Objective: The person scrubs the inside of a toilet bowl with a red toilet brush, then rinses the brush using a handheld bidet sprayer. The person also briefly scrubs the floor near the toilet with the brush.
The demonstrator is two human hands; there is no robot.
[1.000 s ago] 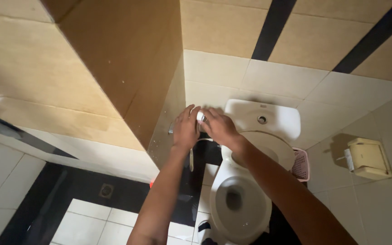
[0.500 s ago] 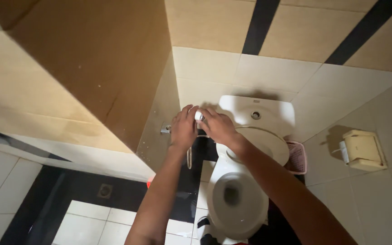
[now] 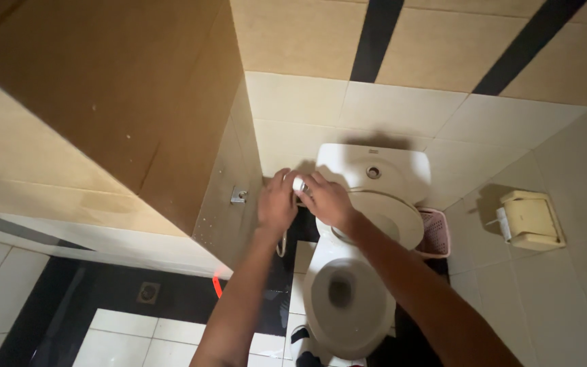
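Beside the toilet tank (image 3: 375, 170), at its left front corner, both hands meet around a small white cylindrical object (image 3: 299, 184). Left hand (image 3: 277, 204): grip curled against the object's left side, fingers wrapped toward it; how firmly it clenches cannot be told. Right hand (image 3: 327, 201): grip closed over the object's right side, fingertips resting on it. The object sits between the two grips, only its rounded white end visible; its long axis cannot be told, since the rest is hidden by the fingers. Neither hand is clearly nearer; both touch it, the left from the wall side, the right from the bowl side. Just below the hands a thin hose (image 3: 282, 245) hangs down along the dark wall strip, near the left forearm. A small metal wall fitting (image 3: 238, 197) sits apart to the left on the tiled partition. Below the hands the toilet bowl (image 3: 344, 299) stands open, its seat and lid (image 3: 385, 217) raised against the tank. A pink basket (image 3: 433, 232) stands to the right of the bowl, and a cream paper holder (image 3: 530, 219) is mounted on the right wall, well apart from both hands.
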